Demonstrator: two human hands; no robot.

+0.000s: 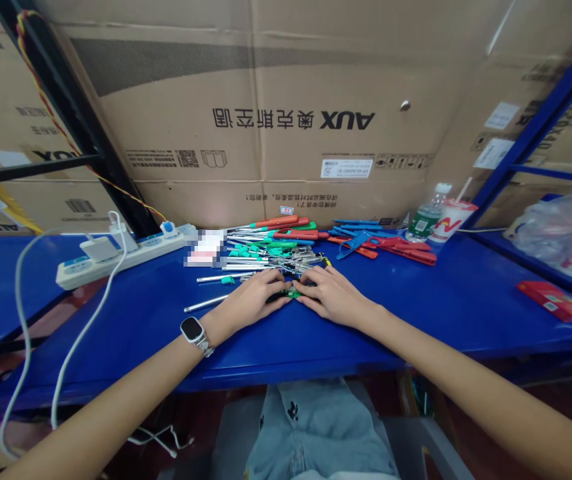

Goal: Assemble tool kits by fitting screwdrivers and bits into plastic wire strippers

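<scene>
My left hand [259, 297] and my right hand [330, 293] meet low over the blue table [416, 307], fingers closed round a small green piece [293, 292] between them. Its exact shape is hidden by the fingers. Just beyond my hands lies a pile of metal rods, clear parts and green pieces [246, 250]. Behind the pile are tools with red handles [299, 235]. One metal rod [206, 303] lies beside my left hand, and a loose green piece [227, 280] is farther back. A watch is on my left wrist.
A white power strip [131, 257] with plugs and cables stands at the left. Blue parts [359, 243] and red parts [406, 249] lie right of the pile. Behind them stand a bottle [423, 223] and a cup [451, 220]. A red box [556, 301] is at far right.
</scene>
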